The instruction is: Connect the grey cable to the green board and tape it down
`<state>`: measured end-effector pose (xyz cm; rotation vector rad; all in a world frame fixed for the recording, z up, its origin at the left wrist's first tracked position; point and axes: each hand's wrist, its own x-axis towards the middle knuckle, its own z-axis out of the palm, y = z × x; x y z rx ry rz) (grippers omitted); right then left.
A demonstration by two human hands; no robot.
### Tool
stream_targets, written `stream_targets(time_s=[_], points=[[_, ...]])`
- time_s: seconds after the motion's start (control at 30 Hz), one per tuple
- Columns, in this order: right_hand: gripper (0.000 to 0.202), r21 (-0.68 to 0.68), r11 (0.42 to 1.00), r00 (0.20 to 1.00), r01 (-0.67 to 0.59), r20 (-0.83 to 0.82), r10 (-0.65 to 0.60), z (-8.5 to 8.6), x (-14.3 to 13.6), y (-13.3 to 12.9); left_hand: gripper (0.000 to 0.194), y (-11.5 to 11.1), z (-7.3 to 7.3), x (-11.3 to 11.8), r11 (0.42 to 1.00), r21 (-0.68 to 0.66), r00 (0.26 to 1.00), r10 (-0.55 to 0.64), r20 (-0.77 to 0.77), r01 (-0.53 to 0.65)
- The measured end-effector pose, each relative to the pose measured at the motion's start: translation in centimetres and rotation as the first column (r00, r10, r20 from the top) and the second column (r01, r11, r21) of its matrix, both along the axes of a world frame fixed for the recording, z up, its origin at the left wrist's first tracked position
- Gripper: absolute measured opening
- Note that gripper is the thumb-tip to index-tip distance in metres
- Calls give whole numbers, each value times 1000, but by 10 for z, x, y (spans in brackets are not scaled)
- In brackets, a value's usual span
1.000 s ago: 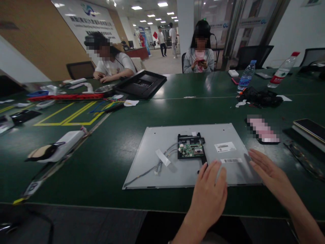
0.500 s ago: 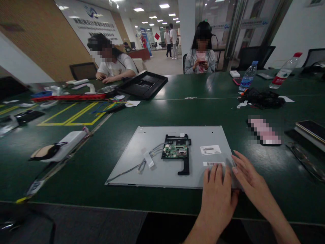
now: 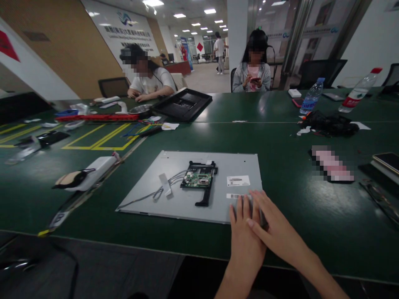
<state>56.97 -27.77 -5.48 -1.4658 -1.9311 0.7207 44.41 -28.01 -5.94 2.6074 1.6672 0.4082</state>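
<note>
A flat grey display panel (image 3: 140,187) lies back side up on the green table in front of me. Fixed near its middle is a green circuit board (image 3: 199,180) in a black bracket (image 3: 204,198). Thin cables (image 3: 137,200) run from the board to the left front corner, and a strip of pale tape (image 3: 165,185) crosses them. My left hand (image 3: 247,232) rests on the panel's right front corner, fingers stretched out over a barcode label. Laid partly across it is my right hand (image 3: 277,220), fingers extended at the panel's right edge; the left thumb is hidden.
A black monitor housing (image 3: 183,104) lies farther back. To the right are a phone (image 3: 332,164), black cables (image 3: 330,123) and two bottles. On the left sit a white device (image 3: 96,172), a red strip (image 3: 96,118) and yellow tape lines. Two people sit across the table.
The panel has slid left and turned slightly on the table along with my left hand. My right hand has moved from the panel's right edge onto my left hand. The camera view has turned slightly left.
</note>
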Motion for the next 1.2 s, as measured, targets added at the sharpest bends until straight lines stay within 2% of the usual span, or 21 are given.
stream_targets(time_s=[0.27, 0.43, 0.73, 0.9, 1.07, 1.2], points=[[67, 5, 966, 947, -257, 201, 250, 12, -31, 22, 61, 11, -4, -40, 999, 24, 1000, 25, 13, -25], [64, 28, 926, 898, -376, 256, 357, 22, -44, 36, 58, 19, -2, -54, 999, 15, 999, 51, -16, -51], [62, 63, 902, 873, -426, 291, 392, 27, -63, 54, 54, 34, 5, -77, 987, -78, 989, 139, -41, -142], [62, 56, 907, 870, -417, 312, 381, 26, -71, 64, 53, 39, 8, -90, 980, -93, 984, 174, -25, -175], [60, 94, 866, 841, -491, 310, 444, 25, -83, 78, 57, 41, 8, -100, 976, -77, 979, 202, -2, -201], [60, 92, 859, 838, -504, 291, 461, 24, -93, 82, 58, 42, 8, -107, 975, -85, 978, 207, 15, -205]])
